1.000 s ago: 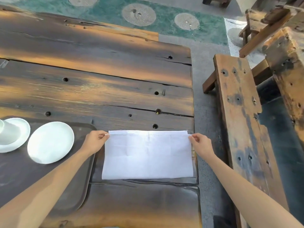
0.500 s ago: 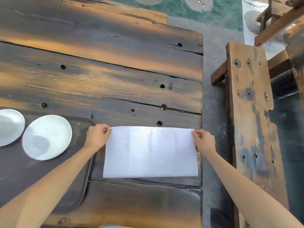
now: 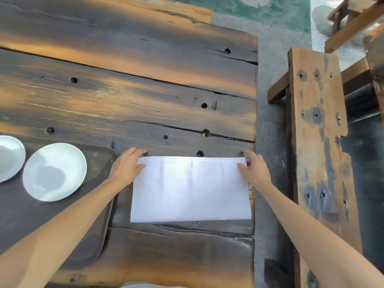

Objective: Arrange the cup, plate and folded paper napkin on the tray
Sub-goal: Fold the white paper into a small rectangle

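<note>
tray holds a plate and second plate; left hand, right hand, grips wide, press napkin corners.

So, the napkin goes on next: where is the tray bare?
The tray's near half, from the plate to its near rim, is bare; a forearm crosses it. The far strip is crowded: that plate, a second plate.

Arms outstretched; left hand and right hand palms down

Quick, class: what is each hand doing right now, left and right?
Left hand: at the far left corner of the napkin, thumb on it; pinching or pressing cannot be told.
Right hand: same at the far right corner.
</note>
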